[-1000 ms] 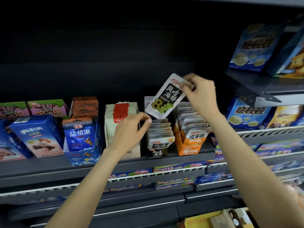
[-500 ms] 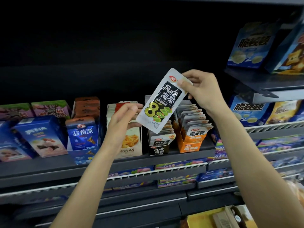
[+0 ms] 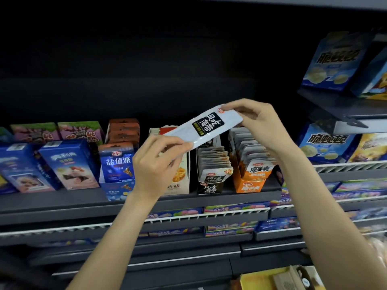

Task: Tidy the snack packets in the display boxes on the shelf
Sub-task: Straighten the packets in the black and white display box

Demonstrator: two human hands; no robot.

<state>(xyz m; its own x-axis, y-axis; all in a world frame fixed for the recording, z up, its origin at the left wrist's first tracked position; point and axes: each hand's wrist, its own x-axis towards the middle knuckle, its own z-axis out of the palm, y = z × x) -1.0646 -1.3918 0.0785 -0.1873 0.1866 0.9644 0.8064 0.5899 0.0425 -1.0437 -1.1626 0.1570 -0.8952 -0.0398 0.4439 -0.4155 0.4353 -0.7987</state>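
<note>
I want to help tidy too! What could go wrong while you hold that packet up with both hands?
The white seaweed packet is only pinched at its ends by the left hand and right hand, so it might slip and fall. The black display box below already looks packed, so pushing it in could crumple its packets or nudge the orange box beside it.

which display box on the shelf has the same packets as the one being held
The black display box, directly under the held packet: its packets carry the same black label. The orange box to its right holds orange-labelled ones.
</note>
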